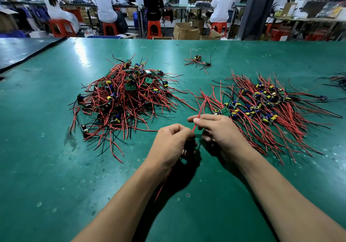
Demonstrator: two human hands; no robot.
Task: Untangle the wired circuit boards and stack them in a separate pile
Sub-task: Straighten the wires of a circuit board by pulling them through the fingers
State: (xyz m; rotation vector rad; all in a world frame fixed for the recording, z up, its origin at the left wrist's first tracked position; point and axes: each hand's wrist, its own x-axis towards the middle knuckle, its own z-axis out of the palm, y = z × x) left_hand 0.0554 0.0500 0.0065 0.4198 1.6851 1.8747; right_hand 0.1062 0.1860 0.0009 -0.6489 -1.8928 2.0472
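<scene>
We find the left hand gripping a wire bundle; the right hand pinches its red wires.

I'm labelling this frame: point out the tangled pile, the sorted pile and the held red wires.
tangled pile (123,95): head view, middle of the heap.
sorted pile (262,108): head view, its central row of boards.
red wires (200,109): head view, stretch just above the grip.
</scene>
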